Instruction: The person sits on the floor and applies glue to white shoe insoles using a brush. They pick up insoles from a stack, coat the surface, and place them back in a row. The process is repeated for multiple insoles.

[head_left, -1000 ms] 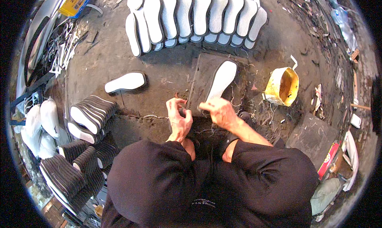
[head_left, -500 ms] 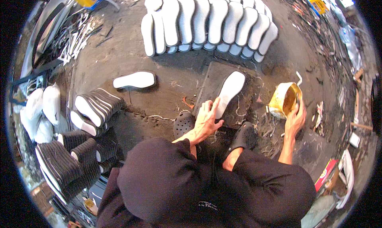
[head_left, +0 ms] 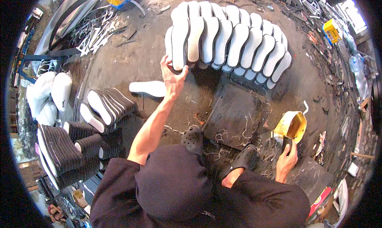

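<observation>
At the left end of the stacked rows of white-faced shoe soles (head_left: 238,45), my left hand (head_left: 174,80) grips a white shoe sole (head_left: 180,45) by its lower end, thumb and fingers on either side. The sole stands against the others. My right hand (head_left: 287,160) is closed round a short dark handle (head_left: 285,143) at the mouth of a yellow-stained pot (head_left: 291,126); the handle's far end is hidden. Between the hands lies a flat dark board (head_left: 235,112) with nothing but thread scraps at its edges. A single white sole (head_left: 147,88) rests on the ground beside my left forearm.
Bundles of dark-edged soles (head_left: 59,150) are piled at the left, next to white plastic bags (head_left: 47,91). My feet wear dark clogs (head_left: 192,140). White scrap strips (head_left: 99,33) litter the far left; a yellow box (head_left: 331,31) stands far right.
The white sole has left the board and stands at the row's left end, my left hand on it. My right hand has moved from the pot's side down to the dark handle. The view has shifted.
</observation>
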Tool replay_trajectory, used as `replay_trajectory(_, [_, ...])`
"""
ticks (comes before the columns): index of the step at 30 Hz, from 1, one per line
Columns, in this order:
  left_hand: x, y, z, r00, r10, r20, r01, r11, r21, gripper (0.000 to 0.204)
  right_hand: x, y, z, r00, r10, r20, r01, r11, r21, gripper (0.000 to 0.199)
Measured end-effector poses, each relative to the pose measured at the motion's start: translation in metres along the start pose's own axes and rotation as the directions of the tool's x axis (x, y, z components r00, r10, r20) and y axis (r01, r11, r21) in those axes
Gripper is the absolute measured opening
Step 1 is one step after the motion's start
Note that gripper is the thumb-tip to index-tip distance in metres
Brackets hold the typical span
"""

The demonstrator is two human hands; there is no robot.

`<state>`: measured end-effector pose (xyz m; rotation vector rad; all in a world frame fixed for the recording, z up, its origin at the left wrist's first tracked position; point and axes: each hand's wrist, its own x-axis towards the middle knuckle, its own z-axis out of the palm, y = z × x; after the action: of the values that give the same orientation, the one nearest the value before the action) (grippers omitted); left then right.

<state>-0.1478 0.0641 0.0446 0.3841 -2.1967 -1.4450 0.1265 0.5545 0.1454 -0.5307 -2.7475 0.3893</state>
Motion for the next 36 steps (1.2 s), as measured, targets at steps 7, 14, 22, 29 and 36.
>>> replay_trajectory(7, [0.026,-0.047,0.010,0.999,-0.019,-0.035,0.022,0.995,0.095,0.098,-0.003,-0.021,0.001,0.998,0.060,0.036,-0.061,0.998,0.025,0.035])
replay_trajectory(14, [-0.019,-0.106,-0.082,0.942,0.223,0.252,-0.322,0.815,0.482,0.083,0.044,0.023,-0.027,0.981,0.193,0.037,-0.195,0.979,0.065,0.044])
replay_trajectory(22, [-0.002,-0.102,-0.150,0.840,-0.023,0.542,-0.408,0.633,0.658,0.106,0.135,0.108,0.066,0.993,0.111,0.038,-0.108,0.991,-0.076,0.035])
replay_trajectory(29, [-0.082,0.005,-0.081,0.882,0.231,0.412,-0.362,0.891,0.275,0.086,0.109,0.131,0.031,0.762,0.475,0.441,-0.537,0.081,0.840,0.075])
replay_trajectory(36, [-0.198,0.082,0.059,0.744,0.129,0.656,-0.270,0.956,0.118,0.073,-0.003,0.071,0.013,0.839,0.437,0.324,-0.543,0.705,0.456,0.042])
